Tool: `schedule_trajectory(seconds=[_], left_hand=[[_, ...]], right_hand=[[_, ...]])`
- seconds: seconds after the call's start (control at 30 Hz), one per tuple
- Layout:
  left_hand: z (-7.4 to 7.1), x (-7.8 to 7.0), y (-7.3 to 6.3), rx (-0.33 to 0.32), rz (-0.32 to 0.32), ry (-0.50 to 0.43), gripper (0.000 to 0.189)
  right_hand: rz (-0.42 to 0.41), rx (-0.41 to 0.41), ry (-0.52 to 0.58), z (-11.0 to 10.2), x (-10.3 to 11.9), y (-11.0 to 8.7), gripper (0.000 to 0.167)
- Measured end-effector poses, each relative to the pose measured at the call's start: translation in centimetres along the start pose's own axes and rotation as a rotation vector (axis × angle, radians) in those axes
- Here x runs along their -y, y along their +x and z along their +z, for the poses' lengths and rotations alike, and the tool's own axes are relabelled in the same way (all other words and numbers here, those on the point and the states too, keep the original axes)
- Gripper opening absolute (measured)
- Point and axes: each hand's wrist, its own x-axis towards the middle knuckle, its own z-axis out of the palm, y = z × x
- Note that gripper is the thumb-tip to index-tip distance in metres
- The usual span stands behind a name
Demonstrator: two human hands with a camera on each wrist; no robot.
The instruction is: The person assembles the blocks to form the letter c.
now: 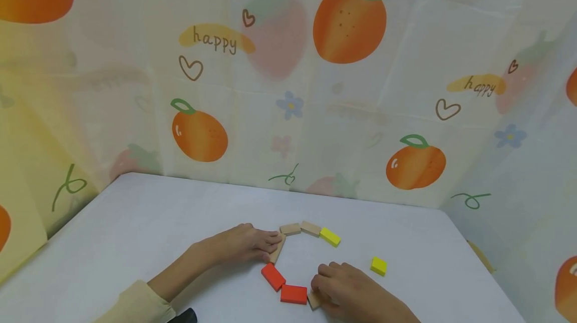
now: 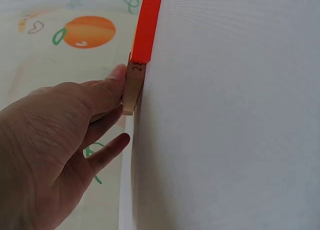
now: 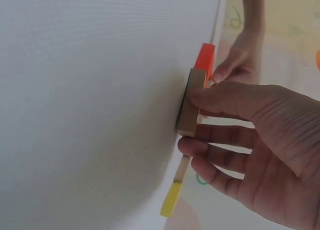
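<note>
Flat red, yellow and plain wooden blocks form a curved row on the white table. My left hand [image 1: 248, 244] holds a plain wooden block [image 1: 277, 249] at the row's left side, thumb near its red-block end. Dark figures mark that block in the left wrist view. My right hand [image 1: 344, 290] pinches another wooden block [image 3: 189, 102] at the near end, thumb on its face and fingers behind. Between these two wooden blocks lie two red blocks, one slanted [image 1: 273, 277] and one level [image 1: 294, 294]. My right hand hides part of its block in the head view.
Two wooden blocks [image 1: 290, 229] and a yellow block [image 1: 330, 237] continue the curve at the far side. A separate yellow block [image 1: 378, 266] lies to the right. A black object [image 1: 186, 316] shows at the bottom edge. A fruit-patterned curtain [image 1: 270, 127] hangs behind the table [image 1: 203, 208].
</note>
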Motion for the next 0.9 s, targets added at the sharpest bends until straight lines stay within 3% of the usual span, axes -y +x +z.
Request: schedule_trajectory(seconds=[0.3,0.67,0.9], left_hand=[[0.15,0.11,0.17,0.005,-0.012,-0.009,0.04],[0.4,0.49,0.13,-0.017,0.019,-0.012,0.039],[0.25,0.26,0.13,0.001,-0.011,-0.02,0.039]], right_hand=[[0.033,0.026,0.014,0.11,0.06,0.23,0.016],[0.044,0.038,0.035,0.12,0.11,0.34,0.016],[0.082,0.074,0.024,-0.31,0.02,0.46,0.021]])
